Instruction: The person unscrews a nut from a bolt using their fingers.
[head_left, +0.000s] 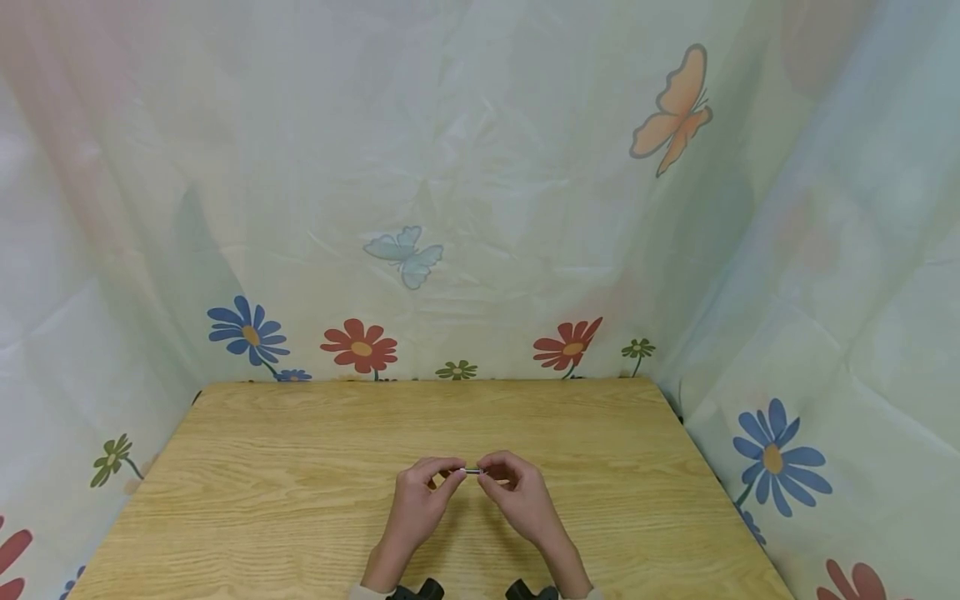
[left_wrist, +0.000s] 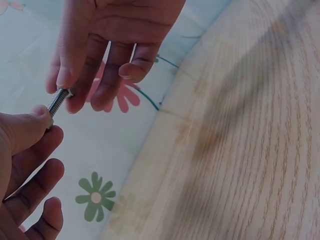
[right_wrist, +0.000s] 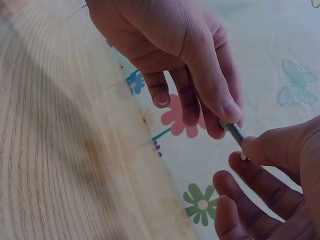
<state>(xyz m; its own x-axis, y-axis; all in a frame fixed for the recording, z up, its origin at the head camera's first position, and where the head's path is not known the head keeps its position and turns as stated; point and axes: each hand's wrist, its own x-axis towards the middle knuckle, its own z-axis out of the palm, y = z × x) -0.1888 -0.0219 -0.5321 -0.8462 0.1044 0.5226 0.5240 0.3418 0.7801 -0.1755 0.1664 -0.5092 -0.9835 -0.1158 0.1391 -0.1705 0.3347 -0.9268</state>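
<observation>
A small silver bolt (head_left: 472, 472) is held level between the two hands, above the wooden table. Its threaded shaft (left_wrist: 57, 103) shows bare in the middle, while fingertips partly cover both ends. My left hand (head_left: 420, 500) pinches one end between thumb and forefinger. From the other side, my right hand (head_left: 521, 498) grips the opposite end the same way. A wider metal bit (right_wrist: 244, 156) peeks out by the right fingertips, and another by the left ones; which is the head and which a nut I cannot tell. The remaining fingers of both hands are loosely bent.
The wooden table (head_left: 300, 467) stretches out around both hands. Behind it hangs a pale curtain (head_left: 487, 167) printed with flowers and butterflies, and similar cloth closes off the left and right sides. Two dark objects (head_left: 423, 589) show at the bottom edge by the wrists.
</observation>
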